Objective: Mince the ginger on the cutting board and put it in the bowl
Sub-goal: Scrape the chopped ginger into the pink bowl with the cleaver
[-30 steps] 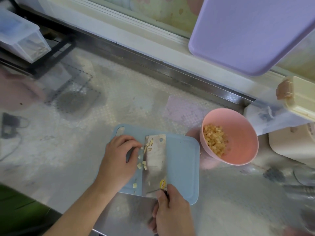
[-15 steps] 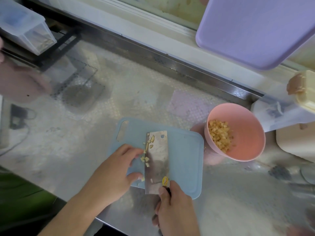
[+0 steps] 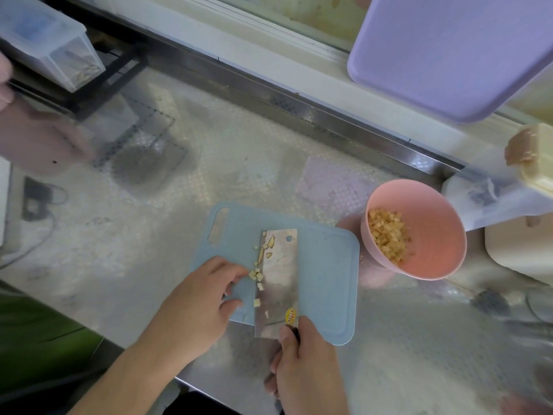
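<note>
Presently, ginger pieces (image 3: 256, 275) are being touched by the curled fingertips of the left hand (image 3: 200, 307) on the blue cutting board (image 3: 326, 280), beside a cleaver (image 3: 278, 280) being gripped by the right hand (image 3: 308, 366). Diced ginger is being held in the pink bowl (image 3: 434, 232) just beside, on a patterned steel counter (image 3: 239, 169) under a window ledge (image 3: 239, 43).

A lavender tray (image 3: 443, 52) leans at the window, above the steel desk (image 3: 209, 175); a clear plastic box (image 3: 51, 46) sits far left of it.
</note>
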